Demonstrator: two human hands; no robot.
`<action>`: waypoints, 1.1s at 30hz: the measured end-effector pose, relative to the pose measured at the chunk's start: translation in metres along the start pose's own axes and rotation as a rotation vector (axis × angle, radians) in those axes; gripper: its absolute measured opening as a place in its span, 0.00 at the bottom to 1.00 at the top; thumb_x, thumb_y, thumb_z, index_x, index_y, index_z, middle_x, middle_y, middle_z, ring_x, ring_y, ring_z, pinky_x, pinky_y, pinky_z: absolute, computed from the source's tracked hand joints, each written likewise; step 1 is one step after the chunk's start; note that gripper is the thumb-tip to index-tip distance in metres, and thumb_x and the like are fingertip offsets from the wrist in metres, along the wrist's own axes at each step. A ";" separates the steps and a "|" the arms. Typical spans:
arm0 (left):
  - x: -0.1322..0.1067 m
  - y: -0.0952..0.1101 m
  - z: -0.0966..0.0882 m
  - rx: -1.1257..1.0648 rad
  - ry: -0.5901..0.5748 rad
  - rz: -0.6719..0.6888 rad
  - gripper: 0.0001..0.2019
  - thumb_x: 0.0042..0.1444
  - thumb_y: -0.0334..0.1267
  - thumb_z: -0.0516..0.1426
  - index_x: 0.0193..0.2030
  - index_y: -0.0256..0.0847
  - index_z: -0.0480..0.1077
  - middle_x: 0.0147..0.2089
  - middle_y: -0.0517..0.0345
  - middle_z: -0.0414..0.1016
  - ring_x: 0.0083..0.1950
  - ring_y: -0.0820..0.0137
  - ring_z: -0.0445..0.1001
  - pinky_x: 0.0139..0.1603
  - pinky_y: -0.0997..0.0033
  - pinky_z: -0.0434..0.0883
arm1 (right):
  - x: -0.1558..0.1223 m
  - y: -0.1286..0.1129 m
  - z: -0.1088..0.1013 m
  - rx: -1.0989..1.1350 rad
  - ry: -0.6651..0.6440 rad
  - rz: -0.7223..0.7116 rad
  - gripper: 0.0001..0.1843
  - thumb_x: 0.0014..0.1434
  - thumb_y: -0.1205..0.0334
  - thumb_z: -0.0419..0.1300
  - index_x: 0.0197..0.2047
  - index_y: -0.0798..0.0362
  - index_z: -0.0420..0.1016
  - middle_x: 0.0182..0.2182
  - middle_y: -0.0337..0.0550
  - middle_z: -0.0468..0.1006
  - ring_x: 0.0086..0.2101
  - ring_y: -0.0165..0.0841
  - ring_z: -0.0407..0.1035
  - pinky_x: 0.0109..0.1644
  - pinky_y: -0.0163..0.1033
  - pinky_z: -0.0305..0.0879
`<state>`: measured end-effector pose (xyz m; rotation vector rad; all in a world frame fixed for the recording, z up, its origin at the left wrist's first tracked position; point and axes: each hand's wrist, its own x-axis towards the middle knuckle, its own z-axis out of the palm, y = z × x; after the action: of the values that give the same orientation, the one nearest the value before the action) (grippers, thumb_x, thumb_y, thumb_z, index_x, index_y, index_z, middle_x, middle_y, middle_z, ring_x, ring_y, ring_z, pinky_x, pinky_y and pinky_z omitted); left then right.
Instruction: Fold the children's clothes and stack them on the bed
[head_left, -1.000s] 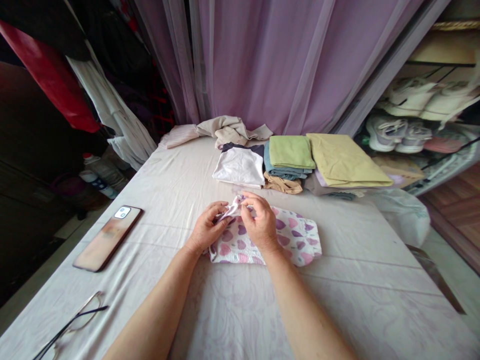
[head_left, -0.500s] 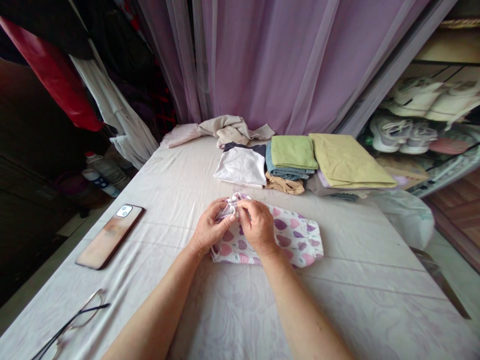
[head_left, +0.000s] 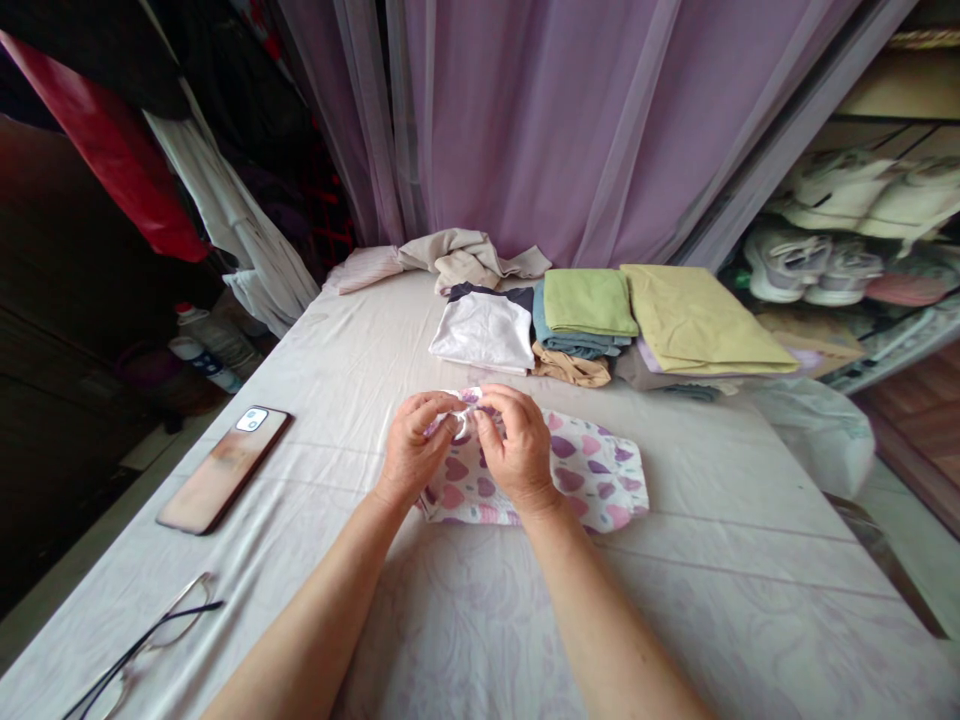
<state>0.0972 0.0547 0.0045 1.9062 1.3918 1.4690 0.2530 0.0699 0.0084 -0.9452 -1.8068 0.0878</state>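
Left to right, on the sheet-covered bed point(head_left: 247, 590). Near left: glasses point(head_left: 161, 635), lying open on the sheet. Farther along the left edge: a smartphone point(head_left: 223, 470), back up and angled, well apart from the hands. Beyond that edge, lower down: two plastic bottles point(head_left: 214, 340), under a hanging red garment point(head_left: 105, 150) and a white one point(head_left: 232, 240).

Centre: left hand point(head_left: 415, 450) and right hand point(head_left: 517, 450), side by side. Both grips clenched, fingers curled and pinching a gathered bunch at the far edge of the heart-print cloth point(head_left: 592, 470). Small pale loop point(head_left: 462, 427) between the two hands (fabric or ring, cannot tell). The cloth, white with pink and purple hearts, lies flat on the bed mid-sheet under and right of the hands, just near of the folded pile.

Far edge: crumpled beige cloth point(head_left: 469, 258) and a pink cloth point(head_left: 367, 270) at the back. Then a folded white T-shirt point(head_left: 484, 335) with dark shoulders, a tan cloth point(head_left: 571, 370), a green-on-blue folded stack point(head_left: 589, 305), and a folded yellow-green cloth point(head_left: 705, 325). Purple sheer curtain point(head_left: 540, 120) behind them.

Right: white plastic bag point(head_left: 817, 440) at the bed's edge, pale shoes point(head_left: 814, 265) on a shelf beyond.
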 end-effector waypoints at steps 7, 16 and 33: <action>-0.001 0.003 0.000 -0.024 -0.020 -0.132 0.06 0.58 0.37 0.57 0.39 0.43 0.77 0.39 0.56 0.80 0.41 0.67 0.76 0.46 0.68 0.71 | -0.003 -0.012 -0.001 0.000 -0.065 0.025 0.08 0.62 0.58 0.57 0.31 0.49 0.67 0.25 0.39 0.72 0.28 0.33 0.68 0.36 0.38 0.66; 0.001 0.001 -0.003 -0.067 -0.059 -0.110 0.09 0.58 0.43 0.59 0.39 0.43 0.78 0.36 0.56 0.81 0.36 0.70 0.76 0.40 0.72 0.71 | -0.007 -0.005 0.004 0.000 -0.061 0.049 0.05 0.62 0.64 0.54 0.37 0.49 0.71 0.28 0.40 0.78 0.28 0.32 0.71 0.36 0.36 0.66; 0.003 0.008 -0.002 -0.428 -0.061 -0.421 0.20 0.50 0.54 0.64 0.39 0.37 0.78 0.35 0.53 0.81 0.35 0.68 0.78 0.38 0.71 0.75 | -0.017 -0.006 0.020 0.017 -0.087 0.025 0.12 0.64 0.66 0.54 0.42 0.50 0.79 0.35 0.45 0.82 0.36 0.34 0.76 0.42 0.38 0.73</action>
<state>0.0996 0.0534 0.0134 1.2932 1.2318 1.3494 0.2359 0.0624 -0.0106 -0.9648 -1.8712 0.1624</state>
